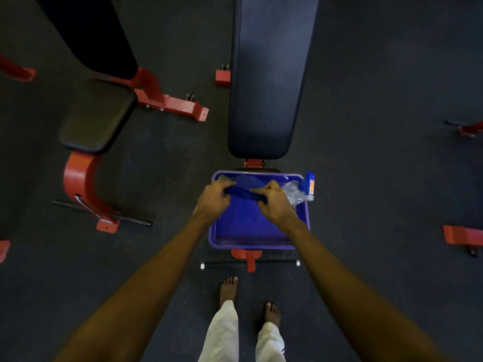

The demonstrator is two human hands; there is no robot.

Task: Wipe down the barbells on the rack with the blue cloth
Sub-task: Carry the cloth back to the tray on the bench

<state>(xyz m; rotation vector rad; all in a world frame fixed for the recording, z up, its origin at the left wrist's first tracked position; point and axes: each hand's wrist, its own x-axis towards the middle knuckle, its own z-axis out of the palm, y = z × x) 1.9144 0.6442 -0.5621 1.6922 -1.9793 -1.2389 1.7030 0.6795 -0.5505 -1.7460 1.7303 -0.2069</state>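
The blue cloth (245,192) is stretched between both my hands above a blue plastic tray (248,231). My left hand (213,202) grips its left end with curled fingers. My right hand (274,202) pinches the right end. The tray rests on the near end of a black padded bench (269,74). A clear spray bottle with a blue head (304,188) lies at the tray's right rim. No barbell or rack is in view.
A second black bench with a red frame (98,116) stands to the left on the dark rubber floor. Red frame feet (461,235) show at the right edge. My bare feet (228,288) stand just before the bench's crossbar (249,265).
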